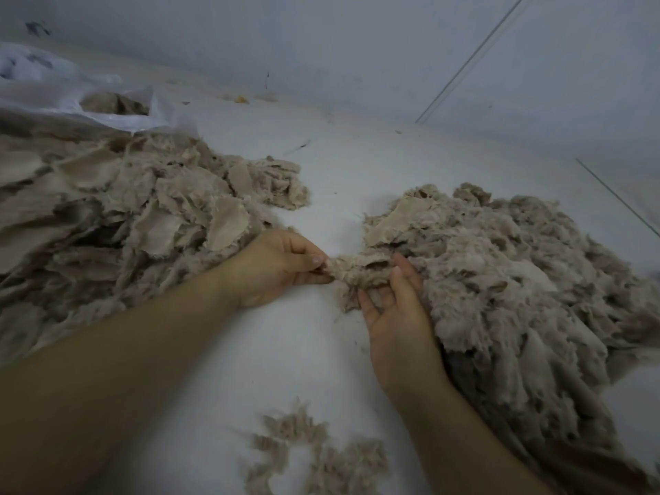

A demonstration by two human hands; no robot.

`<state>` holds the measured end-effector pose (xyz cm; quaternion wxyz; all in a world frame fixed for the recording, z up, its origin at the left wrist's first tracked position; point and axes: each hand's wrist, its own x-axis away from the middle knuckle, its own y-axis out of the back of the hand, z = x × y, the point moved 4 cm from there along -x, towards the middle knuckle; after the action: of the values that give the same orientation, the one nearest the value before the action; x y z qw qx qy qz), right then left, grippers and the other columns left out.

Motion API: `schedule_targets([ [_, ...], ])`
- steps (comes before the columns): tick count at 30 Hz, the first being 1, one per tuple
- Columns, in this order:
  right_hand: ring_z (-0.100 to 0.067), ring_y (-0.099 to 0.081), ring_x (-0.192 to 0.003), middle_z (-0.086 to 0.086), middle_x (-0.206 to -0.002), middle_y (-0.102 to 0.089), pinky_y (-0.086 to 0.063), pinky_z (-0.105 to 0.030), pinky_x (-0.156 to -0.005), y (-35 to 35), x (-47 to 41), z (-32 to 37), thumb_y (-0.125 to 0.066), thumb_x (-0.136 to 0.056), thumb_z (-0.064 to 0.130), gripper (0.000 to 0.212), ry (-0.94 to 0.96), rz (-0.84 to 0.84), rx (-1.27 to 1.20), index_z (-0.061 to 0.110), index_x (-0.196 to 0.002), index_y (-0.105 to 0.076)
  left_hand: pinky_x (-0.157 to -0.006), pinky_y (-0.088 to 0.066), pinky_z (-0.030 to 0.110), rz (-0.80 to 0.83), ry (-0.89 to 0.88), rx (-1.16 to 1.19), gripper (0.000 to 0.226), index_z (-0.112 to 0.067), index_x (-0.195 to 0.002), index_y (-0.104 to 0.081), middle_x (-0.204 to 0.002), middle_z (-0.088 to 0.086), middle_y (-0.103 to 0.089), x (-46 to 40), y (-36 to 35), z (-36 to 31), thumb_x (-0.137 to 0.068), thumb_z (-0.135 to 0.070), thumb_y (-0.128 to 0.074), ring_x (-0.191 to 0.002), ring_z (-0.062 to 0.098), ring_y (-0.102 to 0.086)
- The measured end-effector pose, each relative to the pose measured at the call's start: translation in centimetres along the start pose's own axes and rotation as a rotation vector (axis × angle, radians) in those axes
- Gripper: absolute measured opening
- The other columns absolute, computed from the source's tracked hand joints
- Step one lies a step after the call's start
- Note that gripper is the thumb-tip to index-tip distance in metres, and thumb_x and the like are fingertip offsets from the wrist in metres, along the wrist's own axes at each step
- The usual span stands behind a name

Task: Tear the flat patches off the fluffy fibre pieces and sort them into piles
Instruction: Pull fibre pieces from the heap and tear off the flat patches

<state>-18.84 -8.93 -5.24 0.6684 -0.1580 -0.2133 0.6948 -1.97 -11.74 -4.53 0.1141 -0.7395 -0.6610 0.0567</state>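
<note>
1. Nearest you, a small scatter of loose fibre (314,455) lies on the white floor (285,351), well apart from both hands.
2. Your right hand (396,316) lies palm-up with fingers loosely curled under the fibre piece (360,273), cradling its right end at the edge of the fluffy pile (518,280).
3. Your left hand (282,266) pinches the piece's left tip between thumb and fingertips.
4. The piece runs left to right between your hands, so the tear likely calls for pulling them apart along that line.
5. Beyond your left hand, the pile of flat patches (125,216) is the nearer drop spot for that hand.
6. Farthest, a white bag (53,91) holds more fibre.
</note>
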Motion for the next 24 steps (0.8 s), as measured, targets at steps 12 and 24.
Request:
schedule_targets([
  [12,-0.013,-0.054,-0.131,-0.001,-0.146,-0.052,-0.045,-0.031,-0.107,-0.1,0.0,-0.2,-0.039,-0.107,0.022,0.027,-0.005,0.024,-0.005,0.034,-0.122,-0.058,-0.086,-0.054,0.03,-0.074,-0.18,-0.425,0.025,-0.012,-0.097,-0.073,-0.095,0.007,-0.075,0.5,0.5,-0.2,-0.078,-0.027,-0.07,-0.089,0.014,-0.069],
  [24,-0.017,-0.056,-0.128,-0.011,-0.142,-0.055,-0.047,-0.027,-0.103,-0.5,0.1,0.1,-0.033,-0.108,0.019,0.033,-0.06,0.031,-0.059,0.017,-0.135,-0.051,-0.059,-0.045,0.027,-0.363,-0.351,-0.586,0.022,-0.016,-0.069,-0.065,-0.069,0.001,-0.061,0.5,-5.1,0.2,-0.088,-0.006,-0.068,-0.06,0.011,-0.056],
])
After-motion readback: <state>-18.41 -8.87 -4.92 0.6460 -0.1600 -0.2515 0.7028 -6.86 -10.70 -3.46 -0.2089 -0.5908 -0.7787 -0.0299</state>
